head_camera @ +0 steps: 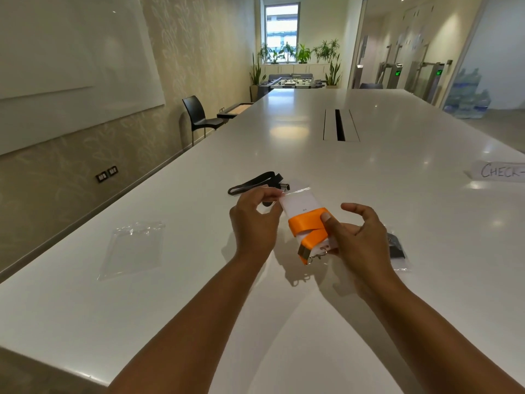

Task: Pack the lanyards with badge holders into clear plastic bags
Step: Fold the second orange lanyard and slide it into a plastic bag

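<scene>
Orange lanyard (308, 227): wound round a white badge (301, 204), above the table (369, 172).
Left hand (254, 220): pinches a clear bag (298, 191) at the badge's top.
Right hand (360, 237): thumb clamps the lanyard.
Black lanyard (252, 182): lies behind.

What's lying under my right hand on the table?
A clear bag holding a black item, likely a lanyard, shows past the right hand; the hand covers the rest.

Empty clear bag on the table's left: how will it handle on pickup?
The clear bag is probably floppy and very light: thin, wrinkled film. Lying flat on the glossy table, it may slide when pushed and resist pinching.
</scene>
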A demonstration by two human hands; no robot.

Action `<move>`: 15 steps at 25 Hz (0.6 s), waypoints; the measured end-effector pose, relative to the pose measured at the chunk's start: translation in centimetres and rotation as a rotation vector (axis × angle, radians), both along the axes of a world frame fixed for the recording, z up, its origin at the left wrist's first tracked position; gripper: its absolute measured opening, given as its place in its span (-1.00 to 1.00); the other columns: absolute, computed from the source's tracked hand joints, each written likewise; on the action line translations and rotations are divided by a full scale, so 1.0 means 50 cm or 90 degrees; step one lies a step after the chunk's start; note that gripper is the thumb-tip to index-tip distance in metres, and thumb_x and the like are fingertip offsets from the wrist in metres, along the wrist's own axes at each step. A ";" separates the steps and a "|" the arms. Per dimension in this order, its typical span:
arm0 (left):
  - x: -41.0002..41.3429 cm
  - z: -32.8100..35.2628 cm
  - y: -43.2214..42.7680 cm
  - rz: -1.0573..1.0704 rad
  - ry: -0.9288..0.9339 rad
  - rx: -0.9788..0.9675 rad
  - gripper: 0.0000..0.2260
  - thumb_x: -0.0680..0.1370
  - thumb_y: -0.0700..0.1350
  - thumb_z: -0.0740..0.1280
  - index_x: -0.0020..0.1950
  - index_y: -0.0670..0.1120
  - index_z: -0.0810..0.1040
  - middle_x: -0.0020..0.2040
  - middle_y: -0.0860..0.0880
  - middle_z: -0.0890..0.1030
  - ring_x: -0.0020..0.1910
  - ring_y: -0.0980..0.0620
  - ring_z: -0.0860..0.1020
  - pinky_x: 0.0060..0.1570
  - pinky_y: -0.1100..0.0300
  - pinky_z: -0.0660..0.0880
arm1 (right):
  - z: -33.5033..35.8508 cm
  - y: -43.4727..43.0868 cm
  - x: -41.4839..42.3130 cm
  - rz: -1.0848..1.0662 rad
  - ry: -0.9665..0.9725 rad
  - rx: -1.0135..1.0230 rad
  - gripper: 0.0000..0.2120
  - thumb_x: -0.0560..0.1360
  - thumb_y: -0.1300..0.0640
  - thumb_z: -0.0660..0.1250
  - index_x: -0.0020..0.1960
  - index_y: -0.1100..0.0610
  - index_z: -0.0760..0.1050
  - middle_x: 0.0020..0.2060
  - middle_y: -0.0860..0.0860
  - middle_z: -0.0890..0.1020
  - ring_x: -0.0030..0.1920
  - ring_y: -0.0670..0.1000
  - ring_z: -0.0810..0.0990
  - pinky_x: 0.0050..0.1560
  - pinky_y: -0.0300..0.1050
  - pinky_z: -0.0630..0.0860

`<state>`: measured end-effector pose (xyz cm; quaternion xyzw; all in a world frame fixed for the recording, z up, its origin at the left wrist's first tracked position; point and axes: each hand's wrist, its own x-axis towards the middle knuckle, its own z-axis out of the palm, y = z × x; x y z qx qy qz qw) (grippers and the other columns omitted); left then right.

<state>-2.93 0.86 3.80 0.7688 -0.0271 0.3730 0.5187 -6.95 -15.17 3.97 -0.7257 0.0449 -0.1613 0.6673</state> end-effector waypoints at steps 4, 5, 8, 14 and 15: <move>-0.004 0.004 -0.004 -0.005 0.034 -0.126 -0.87 0.44 -0.16 0.51 -0.07 0.03 0.65 -0.20 0.24 0.64 -0.11 0.33 0.59 -0.03 0.29 0.52 | -0.007 0.004 -0.003 -0.008 -0.030 0.022 -0.62 0.43 -0.03 0.47 0.17 -0.07 0.40 -0.27 -0.04 0.69 -0.27 -0.04 0.71 -0.25 -0.08 0.64; -0.004 0.004 -0.005 -0.014 0.038 -0.135 -0.87 0.45 -0.16 0.50 -0.06 0.03 0.65 -0.18 0.24 0.64 -0.10 0.33 0.59 -0.02 0.28 0.53 | -0.008 0.005 -0.003 -0.013 -0.036 0.022 -0.62 0.43 -0.02 0.47 0.17 -0.06 0.40 -0.31 -0.07 0.69 -0.29 -0.06 0.71 -0.25 -0.09 0.64; -0.005 0.003 -0.011 -0.033 0.040 -0.118 -0.84 0.46 -0.19 0.48 0.00 0.02 0.65 -0.12 0.25 0.64 -0.06 0.29 0.62 0.01 0.33 0.52 | -0.009 0.005 -0.002 -0.034 -0.047 0.022 -0.64 0.44 -0.02 0.46 0.14 -0.09 0.38 -0.38 -0.12 0.66 -0.34 -0.16 0.68 -0.32 -0.21 0.61; -0.010 -0.005 -0.026 0.015 -0.035 -0.044 -0.85 0.49 -0.11 0.45 0.04 0.02 0.67 0.03 0.14 0.65 0.06 0.19 0.61 0.09 0.31 0.54 | -0.006 0.003 -0.001 -0.072 -0.048 0.046 -0.60 0.44 -0.02 0.46 0.17 -0.09 0.34 -0.24 -0.06 0.65 -0.25 -0.07 0.69 -0.26 -0.16 0.64; -0.010 -0.006 -0.028 0.012 -0.044 -0.041 -0.86 0.49 -0.11 0.45 0.05 0.01 0.67 0.05 0.10 0.66 0.06 0.18 0.61 0.10 0.25 0.56 | -0.007 0.003 0.000 -0.074 -0.047 0.049 -0.60 0.44 -0.01 0.46 0.17 -0.08 0.34 -0.22 -0.03 0.66 -0.23 -0.04 0.70 -0.21 -0.09 0.66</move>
